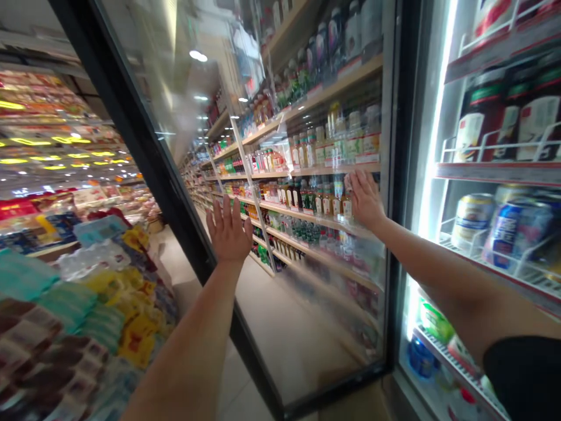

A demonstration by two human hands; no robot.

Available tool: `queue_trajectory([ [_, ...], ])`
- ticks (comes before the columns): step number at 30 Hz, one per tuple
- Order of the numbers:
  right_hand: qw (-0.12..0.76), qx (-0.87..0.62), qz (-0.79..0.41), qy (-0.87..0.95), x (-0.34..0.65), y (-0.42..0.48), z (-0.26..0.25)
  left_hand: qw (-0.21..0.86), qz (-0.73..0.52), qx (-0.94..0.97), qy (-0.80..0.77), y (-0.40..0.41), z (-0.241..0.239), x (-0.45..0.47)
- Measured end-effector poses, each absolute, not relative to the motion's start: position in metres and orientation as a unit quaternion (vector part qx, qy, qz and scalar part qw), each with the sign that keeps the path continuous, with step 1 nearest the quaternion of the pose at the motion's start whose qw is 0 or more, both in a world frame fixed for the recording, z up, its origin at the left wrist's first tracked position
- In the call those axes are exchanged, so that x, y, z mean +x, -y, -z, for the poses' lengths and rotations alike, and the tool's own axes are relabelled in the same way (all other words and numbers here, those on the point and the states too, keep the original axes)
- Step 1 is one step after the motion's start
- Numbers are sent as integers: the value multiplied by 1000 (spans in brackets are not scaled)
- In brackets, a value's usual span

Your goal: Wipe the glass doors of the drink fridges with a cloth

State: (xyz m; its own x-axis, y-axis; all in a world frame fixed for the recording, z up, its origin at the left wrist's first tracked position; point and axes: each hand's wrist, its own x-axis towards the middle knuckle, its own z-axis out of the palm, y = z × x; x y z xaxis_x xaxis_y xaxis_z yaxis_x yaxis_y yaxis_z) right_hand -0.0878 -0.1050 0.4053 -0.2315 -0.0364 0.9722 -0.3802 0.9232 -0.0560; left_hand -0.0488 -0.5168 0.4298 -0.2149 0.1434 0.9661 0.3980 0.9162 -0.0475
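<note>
A glass cooler door point(302, 316) with a black frame stands open in front of me. My left hand point(228, 231) lies flat by the door's left side, fingers spread and nothing in them. Farther right, my right hand point(364, 196) presses against the glass with its fingers stretched and close together. Under those fingertips shows a small pale cloth point(348, 182), mostly hidden by the hand. Bottles on shelves appear in the glass behind both hands.
At the right is the lit cooler, with dark bottles point(475, 117) and cans point(471, 219) behind wire shelf rails point(482, 169). Packaged goods point(109, 292) are piled at the left, beside the door. Pale floor point(175, 257) runs between, and a dark sleeve point(521, 374) covers my right upper arm.
</note>
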Motion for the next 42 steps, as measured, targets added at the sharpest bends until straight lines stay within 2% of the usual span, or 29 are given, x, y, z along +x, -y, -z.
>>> queue_trajectory([
  [4, 615, 105, -159, 765, -86, 115, -407, 597, 111, -175, 775, 517, -430, -49],
  [9, 560, 223, -83, 793, -74, 145, -359, 599, 103, -176, 775, 516, -431, -47],
  [12, 566, 235, -80, 786, -75, 156, -373, 601, 99, -171, 774, 515, -431, -47],
  [16, 598, 174, -138, 770, -78, 173, -408, 597, 102, -166, 778, 516, -431, -48],
  [23, 553, 298, -61, 776, -68, 205, -392, 596, 106, -166, 778, 515, -430, -47],
  [28, 584, 242, -108, 767, -71, 212, -427, 592, 109, -169, 781, 516, -431, -47],
  [31, 587, 243, -115, 764, -70, 221, -415, 593, 112, -166, 780, 516, -431, -47],
  [35, 541, 368, -15, 756, -65, 232, -377, 600, 104, -160, 777, 515, -430, -46],
  [37, 532, 400, 13, 746, -64, 235, -374, 603, 99, -161, 775, 516, -430, -47],
  [42, 574, 320, -32, 753, -64, 240, -391, 609, 83, -161, 772, 517, -429, -49],
])
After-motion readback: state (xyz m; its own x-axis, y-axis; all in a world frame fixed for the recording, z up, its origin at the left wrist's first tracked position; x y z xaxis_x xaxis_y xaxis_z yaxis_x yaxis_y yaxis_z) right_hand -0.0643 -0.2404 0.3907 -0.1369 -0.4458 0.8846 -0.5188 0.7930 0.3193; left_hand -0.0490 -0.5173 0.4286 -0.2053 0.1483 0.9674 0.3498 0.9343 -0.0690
